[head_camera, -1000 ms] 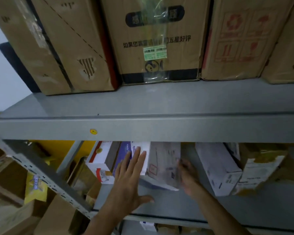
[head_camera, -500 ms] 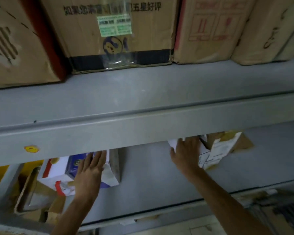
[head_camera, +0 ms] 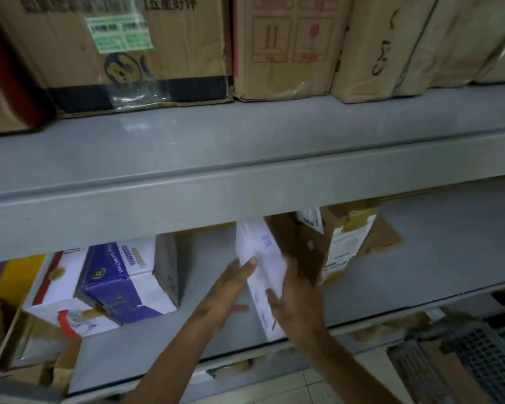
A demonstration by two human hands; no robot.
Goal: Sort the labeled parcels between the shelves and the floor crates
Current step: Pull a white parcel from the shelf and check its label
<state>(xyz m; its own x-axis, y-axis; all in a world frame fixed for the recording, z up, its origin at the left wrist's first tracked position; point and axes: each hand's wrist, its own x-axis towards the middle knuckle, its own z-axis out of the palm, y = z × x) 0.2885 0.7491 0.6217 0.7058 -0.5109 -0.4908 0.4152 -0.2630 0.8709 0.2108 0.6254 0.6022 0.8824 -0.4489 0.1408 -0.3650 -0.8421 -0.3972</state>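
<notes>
I am holding the white parcel (head_camera: 263,258), its blue print unreadable, in my right grip (head_camera: 296,298); my left grip (head_camera: 231,290) is touching it, fingers straight.

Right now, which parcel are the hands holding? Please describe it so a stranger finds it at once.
Look at the lower grey shelf, under the row of big cartons. Near its middle, the left hand and the right hand hold a white parcel upright. It is plain white, while the box beside it is brown.
</notes>
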